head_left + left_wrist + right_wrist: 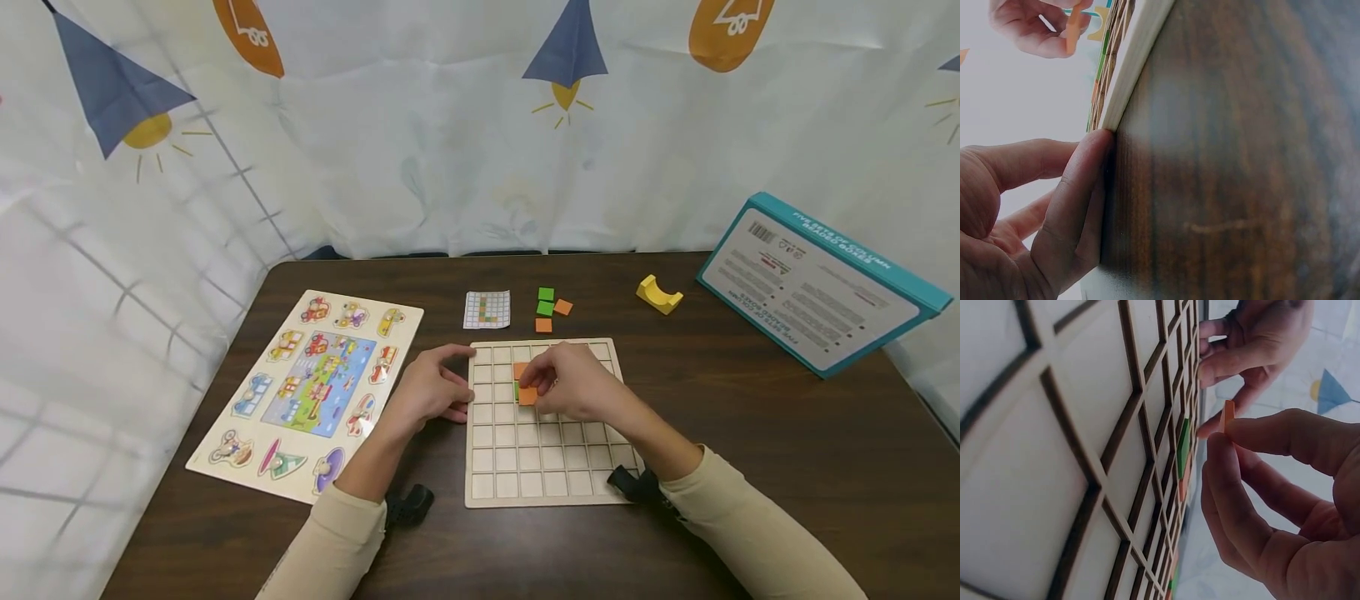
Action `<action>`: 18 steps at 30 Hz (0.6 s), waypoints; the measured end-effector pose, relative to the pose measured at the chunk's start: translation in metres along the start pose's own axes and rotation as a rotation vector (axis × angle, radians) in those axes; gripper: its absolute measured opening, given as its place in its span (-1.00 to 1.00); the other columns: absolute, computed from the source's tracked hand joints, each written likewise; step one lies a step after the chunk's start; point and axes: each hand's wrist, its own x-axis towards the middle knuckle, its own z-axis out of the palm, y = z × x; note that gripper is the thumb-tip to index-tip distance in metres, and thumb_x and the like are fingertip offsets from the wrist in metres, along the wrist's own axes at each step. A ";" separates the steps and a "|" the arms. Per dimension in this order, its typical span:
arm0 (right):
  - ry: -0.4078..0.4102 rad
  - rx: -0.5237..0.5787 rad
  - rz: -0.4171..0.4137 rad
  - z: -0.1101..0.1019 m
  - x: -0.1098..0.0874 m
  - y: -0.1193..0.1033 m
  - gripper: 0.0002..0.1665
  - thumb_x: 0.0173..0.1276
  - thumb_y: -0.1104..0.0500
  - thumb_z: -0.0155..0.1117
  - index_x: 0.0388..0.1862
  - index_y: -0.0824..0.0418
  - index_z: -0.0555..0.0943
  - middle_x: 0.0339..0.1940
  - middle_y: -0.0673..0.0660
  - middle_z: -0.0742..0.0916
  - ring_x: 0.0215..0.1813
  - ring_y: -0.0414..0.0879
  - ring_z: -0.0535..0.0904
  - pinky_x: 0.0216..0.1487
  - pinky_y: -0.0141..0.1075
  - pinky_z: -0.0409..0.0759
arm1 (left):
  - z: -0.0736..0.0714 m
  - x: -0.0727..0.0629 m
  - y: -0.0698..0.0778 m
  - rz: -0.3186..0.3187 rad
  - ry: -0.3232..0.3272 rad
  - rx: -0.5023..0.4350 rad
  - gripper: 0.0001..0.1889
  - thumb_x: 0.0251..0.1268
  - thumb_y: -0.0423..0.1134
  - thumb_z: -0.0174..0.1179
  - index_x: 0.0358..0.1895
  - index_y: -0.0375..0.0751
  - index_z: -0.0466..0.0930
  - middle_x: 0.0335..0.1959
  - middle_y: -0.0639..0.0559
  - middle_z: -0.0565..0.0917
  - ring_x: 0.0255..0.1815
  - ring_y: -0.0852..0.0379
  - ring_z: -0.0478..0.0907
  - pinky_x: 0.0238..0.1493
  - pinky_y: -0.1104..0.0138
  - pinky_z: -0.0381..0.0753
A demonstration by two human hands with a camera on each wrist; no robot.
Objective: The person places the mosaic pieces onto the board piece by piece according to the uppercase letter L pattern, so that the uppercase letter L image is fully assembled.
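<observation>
My right hand (573,383) pinches an orange square tile (1229,415) between thumb and fingertips, held over the wooden grid board (517,485). Below it on the board lie a green tile (1183,449) and another orange tile (519,370), partly hidden by the hand and the held tile. At the board's left edge is my left hand (431,387), its fingertips touching the side of the board, as the left wrist view shows. Nothing is gripped in that hand.
Beyond the board lie a small pattern card (487,310) and loose green tiles (545,308) and orange tiles (543,325). A vehicle puzzle board (255,442) is at left. A yellow curved block (660,295) and a teal-edged box (817,283) stand at right.
</observation>
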 end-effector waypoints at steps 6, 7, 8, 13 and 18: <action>-0.038 -0.016 0.007 0.004 0.000 0.000 -0.73 0.05 0.42 0.53 -0.26 0.15 0.79 -0.45 -0.01 0.71 -0.33 -0.14 0.57 -0.29 -0.32 0.62 | 0.000 0.000 0.000 0.002 0.000 0.001 -0.30 0.18 -0.55 0.38 0.40 -0.01 0.53 -0.24 -0.23 0.68 -0.54 0.05 0.72 -0.49 0.15 0.84; -0.041 -0.025 0.007 0.004 0.000 0.000 -0.73 0.05 0.42 0.54 -0.27 0.15 0.79 -0.45 -0.02 0.70 -0.33 -0.14 0.57 -0.29 -0.33 0.62 | 0.000 0.000 0.000 0.002 -0.001 0.000 -0.31 0.18 -0.55 0.38 0.40 -0.01 0.53 -0.24 -0.23 0.68 -0.54 0.05 0.72 -0.49 0.15 0.84; -0.043 -0.033 0.001 0.004 0.000 0.000 -0.73 0.05 0.42 0.54 -0.27 0.15 0.79 -0.45 -0.02 0.70 -0.33 -0.14 0.57 -0.29 -0.33 0.61 | 0.000 0.000 0.001 0.002 0.000 -0.001 -0.31 0.18 -0.55 0.38 0.40 -0.01 0.53 -0.24 -0.23 0.68 -0.54 0.05 0.72 -0.49 0.15 0.84; -0.053 -0.063 -0.028 0.006 -0.001 0.001 -0.75 0.06 0.42 0.54 -0.28 0.16 0.79 -0.45 -0.01 0.71 -0.34 -0.15 0.56 -0.29 -0.34 0.61 | 0.000 0.000 0.001 -0.001 0.002 -0.003 -0.30 0.18 -0.56 0.38 0.40 -0.02 0.54 -0.25 -0.23 0.69 -0.54 0.04 0.72 -0.49 0.14 0.84; -0.067 -0.061 -0.023 0.008 -0.001 0.000 -0.72 0.03 0.45 0.51 -0.28 0.17 0.79 -0.43 0.01 0.72 -0.33 -0.16 0.58 -0.28 -0.34 0.63 | 0.000 -0.001 0.001 0.003 -0.001 -0.008 -0.30 0.18 -0.57 0.37 0.40 -0.02 0.53 -0.25 -0.23 0.69 -0.54 0.04 0.72 -0.49 0.14 0.84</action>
